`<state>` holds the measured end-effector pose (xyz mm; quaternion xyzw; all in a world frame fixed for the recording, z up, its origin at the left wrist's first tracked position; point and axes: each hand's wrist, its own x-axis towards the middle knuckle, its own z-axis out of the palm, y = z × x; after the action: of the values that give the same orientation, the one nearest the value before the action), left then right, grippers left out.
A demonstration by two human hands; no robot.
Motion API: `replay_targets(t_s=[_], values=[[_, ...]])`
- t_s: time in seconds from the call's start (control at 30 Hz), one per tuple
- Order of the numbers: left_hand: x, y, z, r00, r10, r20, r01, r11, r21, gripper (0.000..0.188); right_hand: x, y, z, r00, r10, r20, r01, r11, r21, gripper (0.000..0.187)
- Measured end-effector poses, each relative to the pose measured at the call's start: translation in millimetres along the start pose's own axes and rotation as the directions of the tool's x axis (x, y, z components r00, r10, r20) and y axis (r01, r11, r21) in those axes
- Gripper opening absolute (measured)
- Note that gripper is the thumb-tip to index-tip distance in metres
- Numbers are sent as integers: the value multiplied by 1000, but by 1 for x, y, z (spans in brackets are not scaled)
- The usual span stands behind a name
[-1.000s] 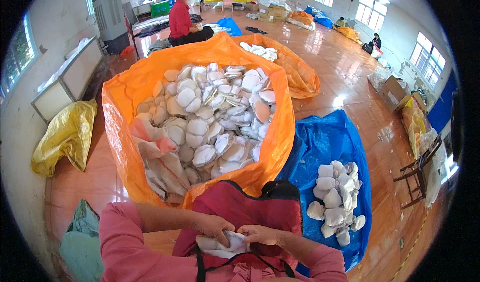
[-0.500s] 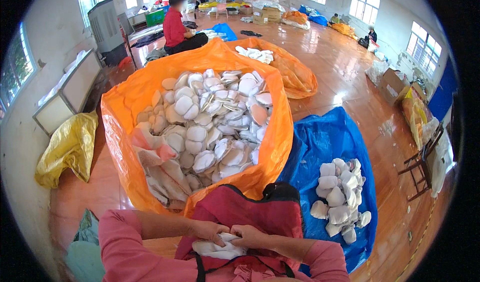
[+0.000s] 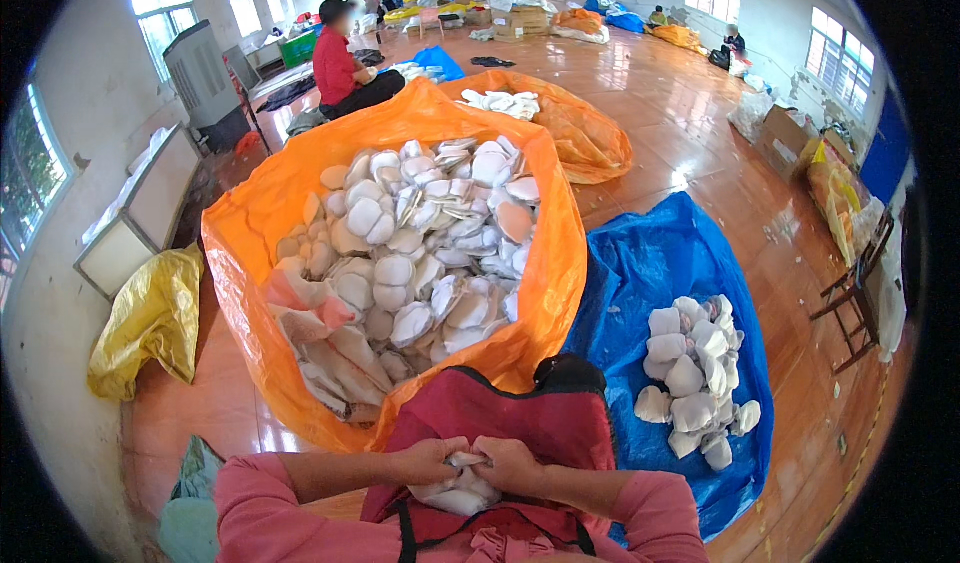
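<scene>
Low in the view, over a dark red cloth point(image 3: 490, 409) on my lap, both hands grip a soft white fabric pad point(image 3: 458, 496). My left hand point(image 3: 428, 462) and my right hand point(image 3: 508, 465) are close together, thumbs nearly meeting on the pad's upper edge. Their curled fingers cover part of it. In front of me stands a wide orange plastic sack point(image 3: 236, 263), filled with many loose white and beige rounded pads point(image 3: 400, 231). To my right, a blue plastic sheet point(image 3: 650, 248) carries a pile of white cup-shaped pads point(image 3: 690, 373).
Another orange sack point(image 3: 590, 143) lies beyond, with white pieces on it. A person in red point(image 3: 338, 68) sits at far left. A yellow sack point(image 3: 150, 313) lies left; a wooden chair point(image 3: 858, 288) and cardboard box point(image 3: 785, 143) stand right.
The view has shifted slightly. Both hands still hold the white pad, but their grip has turned and the pad now looks more bunched and folded between them.
</scene>
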<state>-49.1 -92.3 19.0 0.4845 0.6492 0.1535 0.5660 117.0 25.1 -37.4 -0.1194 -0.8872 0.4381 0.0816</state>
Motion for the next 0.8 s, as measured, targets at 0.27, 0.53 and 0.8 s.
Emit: replay_targets(t_s=[0.27, 0.53, 0.8], values=[[42, -24, -43, 865, 361, -348, -112, 815, 568, 29, 69, 24, -5, 952, -166, -258, 132, 981, -143, 21], [71, -53, -52, 803, 387, -453, 59, 706, 706, 32, 101, 48, 16, 934, -129, -334, 54, 973, -224, 20], [80, -77, -52, 711, 512, -483, -52, 722, 690, 41, 110, 57, 18, 892, -252, -376, 156, 951, -267, 18]])
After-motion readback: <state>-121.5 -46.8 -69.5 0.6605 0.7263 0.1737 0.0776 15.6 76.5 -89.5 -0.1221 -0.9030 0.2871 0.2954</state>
